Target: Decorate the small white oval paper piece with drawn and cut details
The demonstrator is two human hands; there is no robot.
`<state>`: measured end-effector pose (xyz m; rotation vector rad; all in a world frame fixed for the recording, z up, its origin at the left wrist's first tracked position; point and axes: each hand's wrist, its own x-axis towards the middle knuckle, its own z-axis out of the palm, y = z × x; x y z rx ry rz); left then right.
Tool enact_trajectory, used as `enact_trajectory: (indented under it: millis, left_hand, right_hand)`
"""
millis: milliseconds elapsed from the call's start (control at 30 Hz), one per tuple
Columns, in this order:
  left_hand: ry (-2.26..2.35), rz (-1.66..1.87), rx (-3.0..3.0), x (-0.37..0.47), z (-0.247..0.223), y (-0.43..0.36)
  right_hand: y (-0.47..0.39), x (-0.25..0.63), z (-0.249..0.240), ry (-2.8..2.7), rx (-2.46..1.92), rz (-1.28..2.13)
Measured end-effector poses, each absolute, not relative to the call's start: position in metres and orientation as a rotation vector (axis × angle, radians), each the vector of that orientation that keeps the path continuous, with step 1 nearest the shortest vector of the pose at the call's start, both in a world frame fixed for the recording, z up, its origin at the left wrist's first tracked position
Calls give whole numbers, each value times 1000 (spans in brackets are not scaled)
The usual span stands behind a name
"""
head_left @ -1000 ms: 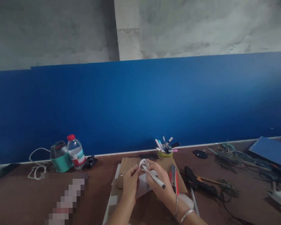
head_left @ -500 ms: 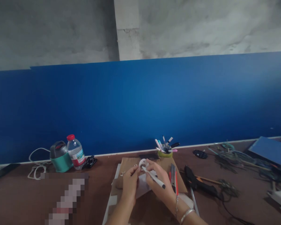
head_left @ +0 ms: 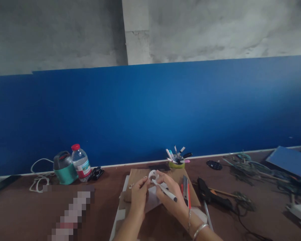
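Between my hands is a small white rounded piece with dark marks on its face; I cannot make out exactly what it is. My left hand pinches its left edge between thumb and fingers. A white pen with a dark end lies in my right hand, its tip pointed at the white piece. The right fingertips also reach the piece's right edge. Below both hands are a white sheet and brown cardboard on the dark table.
A cup of pens stands behind the cardboard. Right of my hands lie a utility knife, a black glue gun and tangled wires. At left are a water bottle and a green container.
Dark marks on the white piece's face show more plainly now, and the piece seems slightly turned. Both hands keep nearly the same position and grip.
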<state>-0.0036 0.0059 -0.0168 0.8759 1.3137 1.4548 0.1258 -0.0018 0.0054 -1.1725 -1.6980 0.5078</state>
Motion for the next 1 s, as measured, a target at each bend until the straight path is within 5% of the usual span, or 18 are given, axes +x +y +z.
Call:
enact_trajectory:
  millis: [1000]
  left_hand:
    - [1252,1349,957,-5,-15,5]
  right_hand:
    - [-3,127,11,-1651,-1145,657]
